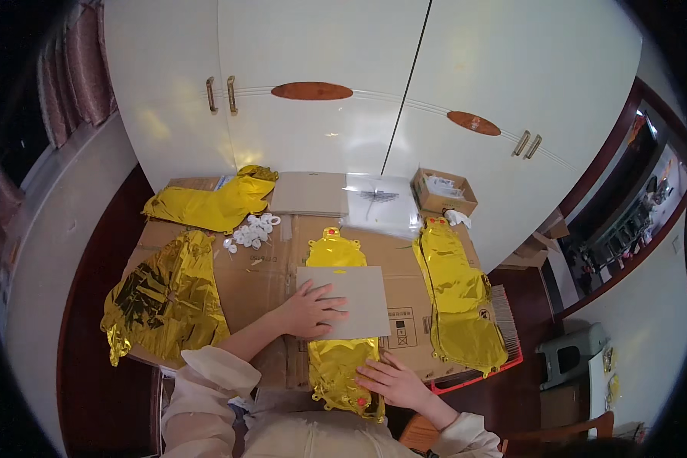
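Note:
A flat gold foil balloon (336, 248) lies lengthwise in front of me on the cardboard-covered table, with a red spot near each end. Across its middle rests a grey card sheet (362, 301), which hides that part of the foil. My left hand (311, 309) is spread flat on the left half of the card. Lower down, my right hand (393, 382) lies on the right side of the balloon's near end, fingers stretched out over the foil.
More gold foil balloons lie at the left (172, 294), far left (206, 206) and right (462, 298). White plastic pieces (253, 230), a stack of grey cards (309, 193), clear plastic sleeves (382, 202) and a small cardboard box (444, 191) sit along the back. White cabinet doors (305, 137) stand behind.

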`<state>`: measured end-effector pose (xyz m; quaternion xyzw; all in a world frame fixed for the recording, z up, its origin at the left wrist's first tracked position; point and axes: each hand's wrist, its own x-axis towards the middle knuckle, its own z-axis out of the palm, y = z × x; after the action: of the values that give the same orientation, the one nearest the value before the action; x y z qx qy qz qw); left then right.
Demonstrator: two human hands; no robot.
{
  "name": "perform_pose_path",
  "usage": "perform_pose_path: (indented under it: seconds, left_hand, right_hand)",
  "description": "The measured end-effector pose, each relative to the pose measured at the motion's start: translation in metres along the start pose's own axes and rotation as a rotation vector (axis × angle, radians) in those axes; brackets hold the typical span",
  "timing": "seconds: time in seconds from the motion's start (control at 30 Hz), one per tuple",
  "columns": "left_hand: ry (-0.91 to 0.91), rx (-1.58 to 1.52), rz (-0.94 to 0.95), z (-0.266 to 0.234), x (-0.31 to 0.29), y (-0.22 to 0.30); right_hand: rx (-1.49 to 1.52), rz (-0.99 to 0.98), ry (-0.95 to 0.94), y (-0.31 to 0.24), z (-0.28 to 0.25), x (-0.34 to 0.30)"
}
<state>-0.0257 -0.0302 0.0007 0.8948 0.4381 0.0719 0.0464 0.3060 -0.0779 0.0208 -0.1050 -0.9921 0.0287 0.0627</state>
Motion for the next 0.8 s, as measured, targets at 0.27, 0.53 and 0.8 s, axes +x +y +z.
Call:
perform_pose_path:
  seconds: [0.27, 0.53, 0.8]
  left_hand:
    - [0.004, 0.016, 0.021, 0.009, 0.001, -0.007]
    - [-0.004, -0.189, -0.003, 0.029, 0.001, -0.033]
    - [-0.076, 0.015, 0.033, 0.013, -0.001, -0.023]
  right_hand:
    - [0.429, 0.195, 0.436, 0.043, 0.015, 0.036]
    - [0.969, 0.632, 0.339, 0.137, 0.039, 0.109]
    - [0.608, 0.407, 0.527, 0.137, 0.045, 0.123]
